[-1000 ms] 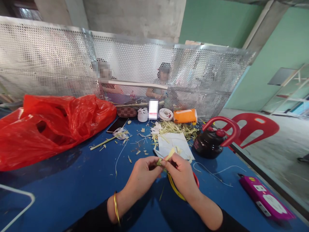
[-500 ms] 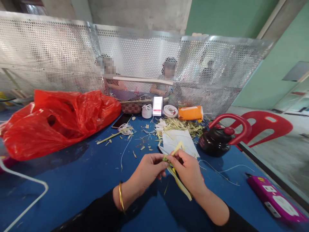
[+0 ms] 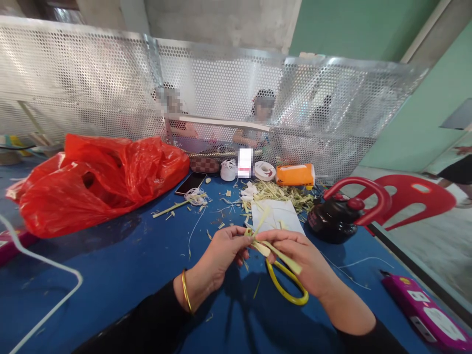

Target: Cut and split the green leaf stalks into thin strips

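My left hand (image 3: 221,255) and my right hand (image 3: 300,260) meet over the blue table (image 3: 121,265), both pinched on a pale green leaf strip (image 3: 275,250). The strip runs from my left fingertips across my right fingers, with short ends sticking up between the hands. Yellow-handled scissors (image 3: 289,287) lie on the table under my right hand. A gold bangle sits on my left wrist.
A red plastic bag (image 3: 99,177) fills the left. White paper (image 3: 276,216), leaf scraps (image 3: 280,192), a black teapot with a red handle (image 3: 339,216), a phone (image 3: 191,183), tape rolls, an orange pack (image 3: 295,174) and a magenta box (image 3: 424,314) surround my hands. People sit behind the perforated metal screen (image 3: 221,98).
My right hand has turned palm-up and shifted right, laying the strip across its fingers. The scissors under it now show. The view has drifted left.
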The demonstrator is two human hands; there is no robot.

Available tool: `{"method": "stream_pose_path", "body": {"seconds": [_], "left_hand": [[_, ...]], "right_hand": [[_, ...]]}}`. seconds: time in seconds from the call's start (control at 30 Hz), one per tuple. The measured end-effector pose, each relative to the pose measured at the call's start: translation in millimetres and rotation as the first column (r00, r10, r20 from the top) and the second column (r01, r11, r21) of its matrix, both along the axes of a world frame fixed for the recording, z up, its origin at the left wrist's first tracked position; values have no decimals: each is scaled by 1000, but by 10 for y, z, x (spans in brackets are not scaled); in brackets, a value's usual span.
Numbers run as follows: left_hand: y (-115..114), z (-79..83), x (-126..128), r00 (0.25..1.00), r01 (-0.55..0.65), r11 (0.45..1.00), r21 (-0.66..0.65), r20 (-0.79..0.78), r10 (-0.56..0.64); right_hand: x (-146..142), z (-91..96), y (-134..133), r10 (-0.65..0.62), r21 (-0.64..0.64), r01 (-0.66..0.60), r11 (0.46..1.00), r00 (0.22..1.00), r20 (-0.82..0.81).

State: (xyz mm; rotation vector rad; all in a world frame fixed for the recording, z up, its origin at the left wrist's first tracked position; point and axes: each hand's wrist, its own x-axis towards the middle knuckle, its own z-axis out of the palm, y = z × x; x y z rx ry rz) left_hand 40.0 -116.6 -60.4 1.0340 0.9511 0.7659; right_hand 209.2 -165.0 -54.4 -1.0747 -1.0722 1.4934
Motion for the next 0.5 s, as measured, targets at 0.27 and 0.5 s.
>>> {"method": "stream_pose_path", "body": {"seconds": [0.27, 0.5], "left_hand": [[-17, 29, 12, 999, 24, 1000, -2, -38, -24], [-44, 8, 30, 993, 82, 995, 51, -84, -77]], "right_hand": [[-78, -67, 40, -222, 230, 182, 956, 962, 162], [-118, -119, 19, -267, 310, 217, 926, 955, 128]]}}
